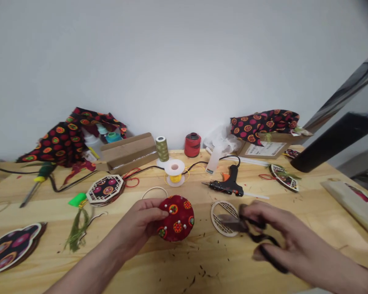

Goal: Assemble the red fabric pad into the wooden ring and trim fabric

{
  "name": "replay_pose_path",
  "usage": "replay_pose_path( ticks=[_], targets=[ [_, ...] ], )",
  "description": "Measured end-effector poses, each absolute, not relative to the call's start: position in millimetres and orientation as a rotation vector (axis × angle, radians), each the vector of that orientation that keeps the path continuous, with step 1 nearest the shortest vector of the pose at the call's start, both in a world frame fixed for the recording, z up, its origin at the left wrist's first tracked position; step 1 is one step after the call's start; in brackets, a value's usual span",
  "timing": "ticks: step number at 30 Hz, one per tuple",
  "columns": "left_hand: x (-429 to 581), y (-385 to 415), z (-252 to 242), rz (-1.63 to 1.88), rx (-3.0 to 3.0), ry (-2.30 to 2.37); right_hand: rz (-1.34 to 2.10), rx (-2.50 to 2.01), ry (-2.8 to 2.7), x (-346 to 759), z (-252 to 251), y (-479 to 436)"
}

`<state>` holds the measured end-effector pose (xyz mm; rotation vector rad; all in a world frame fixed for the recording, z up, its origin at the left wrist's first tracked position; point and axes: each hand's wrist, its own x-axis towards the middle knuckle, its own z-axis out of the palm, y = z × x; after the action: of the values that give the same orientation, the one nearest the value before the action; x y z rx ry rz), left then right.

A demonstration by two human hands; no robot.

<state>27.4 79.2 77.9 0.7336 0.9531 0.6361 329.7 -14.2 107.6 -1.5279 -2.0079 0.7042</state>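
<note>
My left hand [144, 223] pinches the left edge of a round red fabric disc [178, 222], which has orange and green flower prints and several white pin heads or beads on it. In my right hand [290, 237] is a pair of scissors [259, 232] with black handles, fingers and thumb through the loops. The blades point left, over a round wooden lattice frame [222, 212] lying on the table. Partly hidden behind my left hand lies a thin wooden ring [155, 188]. Dark snippets are scattered on the wood below the disc.
A glue gun [228, 183] lies behind the lattice frame, its cord trailing left. Thread spools, a yellow thread reel [174, 173] and a cardboard box [129, 153] stand at the back. Lattice ornaments, a green tassel [79, 228] and a screwdriver [38, 183] lie left.
</note>
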Motion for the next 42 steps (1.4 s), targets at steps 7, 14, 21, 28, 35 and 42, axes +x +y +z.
replay_pose_path(
  ticks=[7, 14, 21, 28, 35, 42],
  targets=[
    [17.3, 82.1, 65.7, 0.763, 0.751, 0.901, 0.584, -1.297, -2.061, 247.3, 118.3, 38.8],
    [15.7, 78.7, 63.4, 0.841, 0.752, 0.968, -0.121, -1.48, -2.103, 241.9, 73.0, 39.1],
    [15.7, 74.9, 64.1, 0.868, 0.729, 0.983, -0.185, -1.422, -2.211, 247.0, 62.6, 41.8],
    [15.1, 73.1, 64.4, 0.866, 0.736, 0.952, -0.221, -1.396, -2.249, 250.0, 62.7, 41.7],
    [16.2, 76.6, 62.0, 0.914, 0.713, 0.976, -0.304, -1.353, -2.237, 249.0, 65.1, 43.0],
    [17.1, 75.9, 64.3, 0.928, 0.706, 0.958, -0.337, -1.382, -2.22, 250.2, 62.6, 42.8]
  ],
)
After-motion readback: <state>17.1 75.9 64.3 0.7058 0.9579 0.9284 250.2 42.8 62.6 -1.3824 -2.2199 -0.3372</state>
